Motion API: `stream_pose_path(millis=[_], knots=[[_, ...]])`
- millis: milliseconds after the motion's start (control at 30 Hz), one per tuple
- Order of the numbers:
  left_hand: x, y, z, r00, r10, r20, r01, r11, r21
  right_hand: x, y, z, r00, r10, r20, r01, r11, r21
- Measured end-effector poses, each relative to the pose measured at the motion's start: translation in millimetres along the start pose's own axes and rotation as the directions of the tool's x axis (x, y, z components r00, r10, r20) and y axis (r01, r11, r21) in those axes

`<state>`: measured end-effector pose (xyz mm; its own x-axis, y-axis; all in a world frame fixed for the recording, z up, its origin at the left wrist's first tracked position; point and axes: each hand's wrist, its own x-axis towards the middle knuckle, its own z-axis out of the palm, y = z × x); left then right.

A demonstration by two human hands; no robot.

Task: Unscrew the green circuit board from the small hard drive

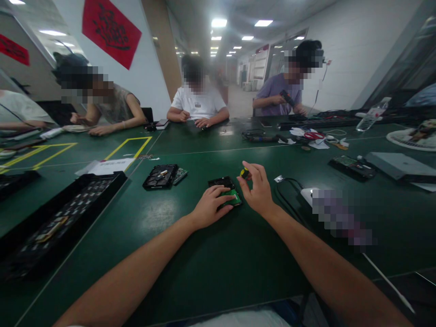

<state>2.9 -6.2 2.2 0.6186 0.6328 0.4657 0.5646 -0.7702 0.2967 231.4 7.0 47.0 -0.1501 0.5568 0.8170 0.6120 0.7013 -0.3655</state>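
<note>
A hard drive with a green circuit board facing up lies on the green table in front of me. My left hand rests flat on its near left part, fingers spread over the board. My right hand is closed on a small screwdriver with a yellow and black handle, held upright just right of the drive. The tip of the screwdriver is hidden behind my fingers.
A second black drive with a loose green board lies further left. A long black tray of parts runs along the left. A black cable and a white device lie to the right. Three people sit across the table, working.
</note>
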Motion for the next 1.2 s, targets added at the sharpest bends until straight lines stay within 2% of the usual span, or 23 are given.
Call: stream_pose_path(millis=[267, 467, 800, 1067, 1200], knots=[[0.5, 0.0, -0.2, 1.000, 0.001, 0.001, -0.001, 1.000, 0.000, -1.2, 0.9, 1.3, 0.999, -0.013, 0.031, 0.012, 1.000, 0.022], [0.3, 0.7, -0.7, 1.000, -0.005, 0.008, 0.005, 1.000, 0.007, -2.5, 2.8, 4.5, 0.999, 0.010, -0.036, -0.007, 0.997, 0.079], [0.5, -0.3, -0.2, 1.000, -0.008, 0.011, 0.008, 1.000, 0.001, 0.0, 0.4, 1.0, 0.999, -0.001, 0.033, 0.000, 1.000, 0.026], [1.0, 1.7, -1.8, 1.000, -0.005, 0.013, 0.005, 1.000, 0.001, -0.8, 0.7, 0.6, 1.000, 0.020, -0.010, -0.020, 0.999, 0.045], [0.9, 0.9, -1.2, 1.000, -0.008, 0.020, 0.008, 1.000, 0.004, -0.7, 0.2, 0.0, 1.000, 0.012, 0.009, -0.012, 1.000, 0.020]])
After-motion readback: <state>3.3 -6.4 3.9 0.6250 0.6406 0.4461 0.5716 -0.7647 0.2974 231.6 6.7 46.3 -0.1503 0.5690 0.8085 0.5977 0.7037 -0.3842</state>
